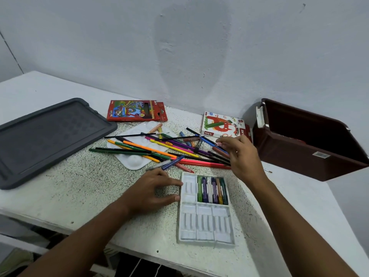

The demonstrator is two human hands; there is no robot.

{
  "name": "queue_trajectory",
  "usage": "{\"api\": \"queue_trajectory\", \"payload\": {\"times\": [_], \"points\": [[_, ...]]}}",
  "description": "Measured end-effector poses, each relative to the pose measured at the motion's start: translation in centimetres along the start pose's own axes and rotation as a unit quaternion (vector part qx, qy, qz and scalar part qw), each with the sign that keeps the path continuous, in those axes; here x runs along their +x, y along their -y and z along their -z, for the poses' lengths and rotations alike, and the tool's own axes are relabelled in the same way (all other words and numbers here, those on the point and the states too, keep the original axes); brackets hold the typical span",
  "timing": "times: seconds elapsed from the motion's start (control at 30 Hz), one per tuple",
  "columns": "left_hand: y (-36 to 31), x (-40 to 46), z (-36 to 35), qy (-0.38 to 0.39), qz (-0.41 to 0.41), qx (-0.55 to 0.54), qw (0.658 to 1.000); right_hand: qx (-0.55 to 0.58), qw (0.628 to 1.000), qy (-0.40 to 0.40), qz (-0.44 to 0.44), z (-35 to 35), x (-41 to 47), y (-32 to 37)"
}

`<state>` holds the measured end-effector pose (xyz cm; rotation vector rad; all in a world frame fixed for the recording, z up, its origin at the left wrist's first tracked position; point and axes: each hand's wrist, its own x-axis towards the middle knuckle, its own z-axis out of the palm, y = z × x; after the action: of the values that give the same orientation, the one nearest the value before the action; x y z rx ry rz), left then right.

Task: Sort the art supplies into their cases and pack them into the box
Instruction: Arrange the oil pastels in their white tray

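Note:
A white plastic pastel tray [205,226] lies at the table's front, with several oil pastels [212,189] in its top right slots. My left hand [151,188] rests on the table, its straight fingers touching the tray's left edge. Behind the tray lies a heap of coloured pencils, markers, brushes and pastels [169,150], partly on a white paint palette [137,158]. My right hand [241,156] reaches over the heap's right end, and its fingertips pinch what looks like a small pale pink pastel [219,144]. The open dark red box [311,140] stands at the right.
A grey lid [48,138] lies at the left. A red coloured-pencil case [135,110] and a white oil-pastel carton [221,124] sit at the back by the wall. The table's front edge runs just below the tray.

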<state>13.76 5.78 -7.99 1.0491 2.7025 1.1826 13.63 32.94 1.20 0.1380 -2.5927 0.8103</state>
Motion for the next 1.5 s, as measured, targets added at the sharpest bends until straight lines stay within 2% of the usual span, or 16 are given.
{"api": "queue_trajectory", "payload": {"times": [0.1,0.27,0.63,0.9,1.07,1.5], "points": [[0.1,0.0,0.1,-0.003,-0.003,-0.001,1.000,-0.015,0.999,0.023,0.043,0.6,-2.2,0.0],[0.1,-0.1,0.0,-0.004,-0.004,0.004,1.000,-0.065,0.983,0.127,0.114,-0.9,-6.0,-0.2],[0.0,-0.2,0.1,-0.005,-0.007,0.007,1.000,-0.063,0.970,0.189,0.139,-3.4,-7.5,0.7],[0.2,-0.2,0.0,-0.001,-0.005,0.012,1.000,-0.068,0.969,0.190,0.141,-3.7,-7.4,0.7],[0.1,-0.2,0.0,-0.001,-0.007,0.012,1.000,-0.033,0.983,0.163,0.084,-3.6,-7.2,1.0],[0.1,-0.2,0.1,0.003,-0.005,0.009,1.000,-0.059,0.979,0.182,0.065,-4.1,-7.2,1.1]]}}
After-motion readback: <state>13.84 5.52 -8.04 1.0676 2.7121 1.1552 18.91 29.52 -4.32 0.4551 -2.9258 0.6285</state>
